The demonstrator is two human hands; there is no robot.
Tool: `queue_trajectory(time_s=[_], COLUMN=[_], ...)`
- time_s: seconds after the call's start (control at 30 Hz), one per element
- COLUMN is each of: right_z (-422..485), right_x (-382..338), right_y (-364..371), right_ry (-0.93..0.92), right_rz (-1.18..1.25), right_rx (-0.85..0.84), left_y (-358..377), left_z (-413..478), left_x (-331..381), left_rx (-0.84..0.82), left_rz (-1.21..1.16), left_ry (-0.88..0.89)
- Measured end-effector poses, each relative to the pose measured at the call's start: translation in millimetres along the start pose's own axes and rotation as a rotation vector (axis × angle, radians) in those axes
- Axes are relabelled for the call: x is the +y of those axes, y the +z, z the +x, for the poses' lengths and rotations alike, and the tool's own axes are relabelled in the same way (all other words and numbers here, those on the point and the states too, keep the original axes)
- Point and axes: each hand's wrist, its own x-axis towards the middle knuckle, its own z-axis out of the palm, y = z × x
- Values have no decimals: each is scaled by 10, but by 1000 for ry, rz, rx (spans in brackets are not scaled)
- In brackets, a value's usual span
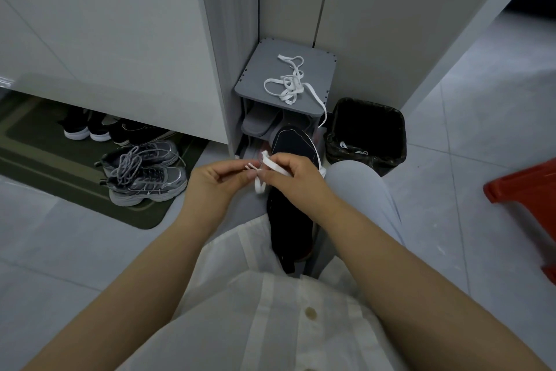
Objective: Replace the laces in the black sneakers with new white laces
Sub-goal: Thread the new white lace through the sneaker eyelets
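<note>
The black sneaker [290, 220] lies on the person's lap, against the inner side of the right knee [355, 181]. Its long axis runs straight away from the body, and its far, rounded, white-edged end points at the grey rack [319, 69]; I cannot tell for sure whether that end is the toe. Both hands meet above the shoe's far half. The left hand [218, 179] has its fingers curled and pinches the lace's thin ends between thumb and forefinger. The right hand [299, 176], fingers also curled, pinches the flat white lace [272, 165] just beside it. A short loop of this lace hangs below the two hands, over the sneaker's left edge. A second lace [287, 83] lies in a loose tangle across the middle of the rack's top, and one end trails over the front right corner. Grey slippers [260, 122] sit on the shelf under it. A black bin [368, 133] stands just right of the rack. A pair of grey sneakers [146, 173] rests near the right edge of a dark mat [30, 142], and a red stool [526, 193] shows at the right.
</note>
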Motion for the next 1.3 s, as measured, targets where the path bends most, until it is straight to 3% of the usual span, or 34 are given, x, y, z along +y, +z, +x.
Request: queue_trajectory(time_s=[0.23, 0.37, 0.5, 0.57, 0.67, 0.73, 0.87, 0.97, 1.13, 1.2, 1.3], right_z=[-17, 85, 298, 349, 344, 364, 493, 535, 586, 584, 516], right_x=[-28, -100, -163, -284, -505, -550, -380, -251, -168, -182, -342], right_y=[-50, -249, -501, -601, -693, -706, -621, -595, -678, -733, -790], right_ry=[-20, 43, 143, 128, 82, 79, 124, 119, 124, 122, 75], right_rz=[-51, -80, -192, -98, -8, -257, -840, -908, -835, -827, -766], right_rx=[-18, 26, 105, 123, 55, -34, -206, -232, -208, -156, -9], left_y=[36, 69, 101, 134, 158, 197, 358, 372, 19, -161, -271], left_z=[-2, 45, 48, 32, 110, 211, 285, 244, 100, 140, 255], left_x=[26, 271, 454, 426, 223, 92, 88, 169, 395, 502, 519], left_rx=[-11, 17, -113, -161, -139, -153, -377, -506, -914, -874, -559], left_rz=[33, -120, -75, -16, 263, 586, 1180, 1386, 1207, 1086, 832], left_ry=[20, 85, 115, 74, -41, -115, -139, -19, -20, 41, 191])
